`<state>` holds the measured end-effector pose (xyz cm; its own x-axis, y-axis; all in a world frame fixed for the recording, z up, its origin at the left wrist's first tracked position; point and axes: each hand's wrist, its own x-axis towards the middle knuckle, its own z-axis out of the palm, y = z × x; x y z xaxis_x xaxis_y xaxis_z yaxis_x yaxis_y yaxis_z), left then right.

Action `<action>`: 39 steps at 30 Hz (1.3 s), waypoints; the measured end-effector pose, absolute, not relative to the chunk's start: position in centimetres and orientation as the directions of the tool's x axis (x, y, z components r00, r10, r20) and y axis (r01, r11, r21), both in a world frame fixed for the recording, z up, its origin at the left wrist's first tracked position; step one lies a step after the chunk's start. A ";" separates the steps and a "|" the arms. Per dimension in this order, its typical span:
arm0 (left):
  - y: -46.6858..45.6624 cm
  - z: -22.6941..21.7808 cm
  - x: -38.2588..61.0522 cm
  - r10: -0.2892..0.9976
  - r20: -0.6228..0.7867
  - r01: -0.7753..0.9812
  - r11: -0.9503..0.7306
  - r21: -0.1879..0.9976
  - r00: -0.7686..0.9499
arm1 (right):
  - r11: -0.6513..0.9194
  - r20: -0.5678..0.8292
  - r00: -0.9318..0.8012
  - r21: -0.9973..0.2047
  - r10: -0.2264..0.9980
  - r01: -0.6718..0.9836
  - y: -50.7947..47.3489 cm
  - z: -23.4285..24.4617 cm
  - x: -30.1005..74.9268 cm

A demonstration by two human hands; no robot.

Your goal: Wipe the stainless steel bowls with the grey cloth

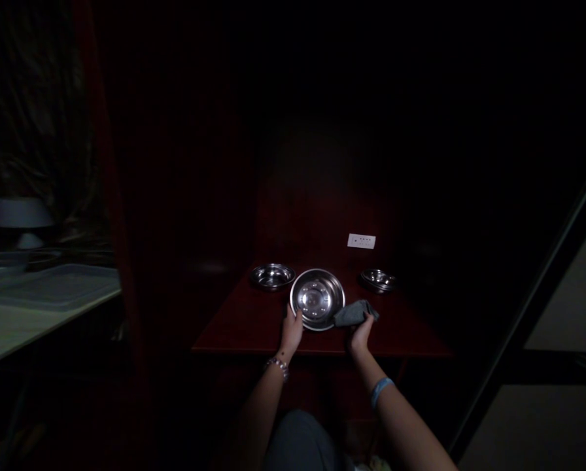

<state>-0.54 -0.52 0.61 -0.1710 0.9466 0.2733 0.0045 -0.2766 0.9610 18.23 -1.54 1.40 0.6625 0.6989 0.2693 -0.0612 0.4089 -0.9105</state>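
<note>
A shiny metal bowl is tilted with its inside facing me above the red table. My left hand grips its lower left rim, thumb on the inner side. In my right hand is a grey-green cloth, bunched up, its left end meeting the bowl's lower right rim. Behind and to the left, a second metal bowl rests on the table. On the right side sit metal bowls that look stacked; how many is hard to make out in the dark.
The red table has its front edge close to my forearms. A white socket plate is on the wall behind. At left, a pale table carries a clear plastic container, with a white lamp beyond it.
</note>
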 end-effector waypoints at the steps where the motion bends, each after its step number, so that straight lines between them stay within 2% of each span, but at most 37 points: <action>1: -0.6 0.7 -0.5 0.946 0.277 0.010 -0.280 0.960 -0.168 | 0.395 0.269 0.694 -0.919 0.668 -0.024 -1.8 1.5 18.3; 4: -0.7 0.8 -0.4 0.935 0.315 0.008 -0.318 0.948 -0.164 | 0.388 0.328 0.734 -0.917 0.594 0.096 -2.6 2.0 18.4; 8: -0.7 0.8 -0.2 0.928 0.346 0.009 -0.348 0.937 -0.141 | 0.479 0.550 0.594 -0.828 0.587 0.292 -3.4 3.7 18.7; 11: -0.8 0.9 -0.1 0.933 0.341 0.016 -0.341 0.940 -0.116 | 0.501 0.660 0.500 -0.752 0.561 0.429 -3.3 5.4 19.6; 14: -1.0 1.1 0.0 0.932 0.346 0.033 -0.344 0.938 -0.112 | 0.454 0.704 0.390 -0.693 0.594 0.559 -3.1 6.6 20.3; 18: -1.2 1.3 0.2 0.932 0.353 0.030 -0.352 0.936 -0.080 | 0.396 0.677 0.215 -0.625 0.704 0.672 -3.3 6.4 20.2; 21: -1.3 1.3 0.2 0.933 0.353 0.038 -0.351 0.936 -0.068 | 0.358 0.629 0.166 -0.618 0.760 0.700 -3.6 5.7 19.3; 27: -1.4 1.3 0.2 0.943 0.331 0.023 -0.331 0.943 -0.024 | 0.267 0.568 0.214 -0.643 0.794 0.718 -3.0 5.0 16.6; 32: -1.3 1.4 0.2 0.941 0.338 -0.027 -0.338 0.941 0.003 | 0.371 0.585 0.149 -0.669 0.797 0.644 -2.0 4.0 14.1; 39: -1.0 1.3 0.1 0.941 0.339 -0.050 -0.339 0.939 -0.018 | 0.548 0.545 -0.176 -0.655 0.820 0.521 -1.8 3.3 13.5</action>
